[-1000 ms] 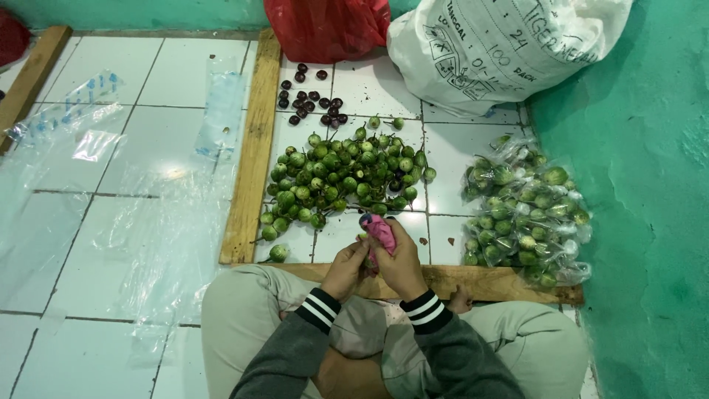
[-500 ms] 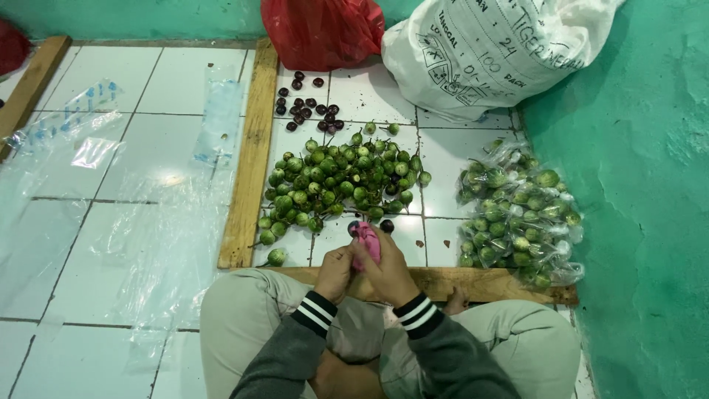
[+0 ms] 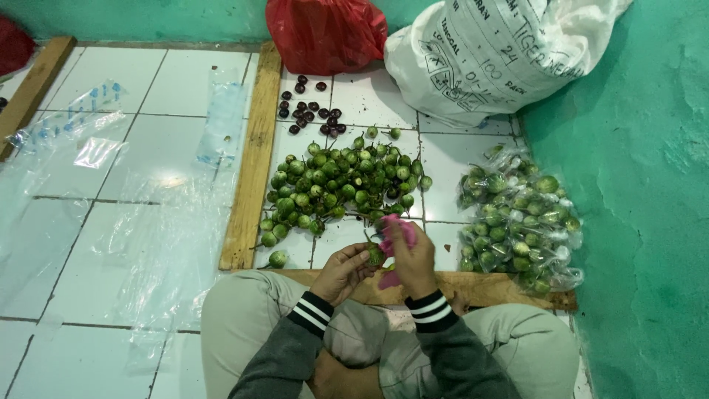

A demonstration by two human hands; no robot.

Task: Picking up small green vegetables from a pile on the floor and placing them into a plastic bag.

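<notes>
My left hand (image 3: 341,272) holds a small round green fruit (image 3: 375,256) by its stem end, just above the wooden plank (image 3: 487,287) in front of my knees. My right hand (image 3: 412,260) grips a pink tool (image 3: 399,230) pressed against that fruit. Beyond my hands a pile of the same green fruits (image 3: 340,189) lies on the white tiled floor. A smaller group of dark purple fruits (image 3: 310,111) lies farther back.
Clear plastic bags packed with green fruits (image 3: 517,222) lie at right by the green wall. A large white sack (image 3: 487,52) and a red plastic bag (image 3: 325,33) stand at the back. A wooden plank (image 3: 251,159) runs left of the pile; clear plastic sheets (image 3: 111,207) cover the left floor.
Both hands stay together over the plank; the pink tool has shifted slightly against the fruit. The camera view drifted a little.
</notes>
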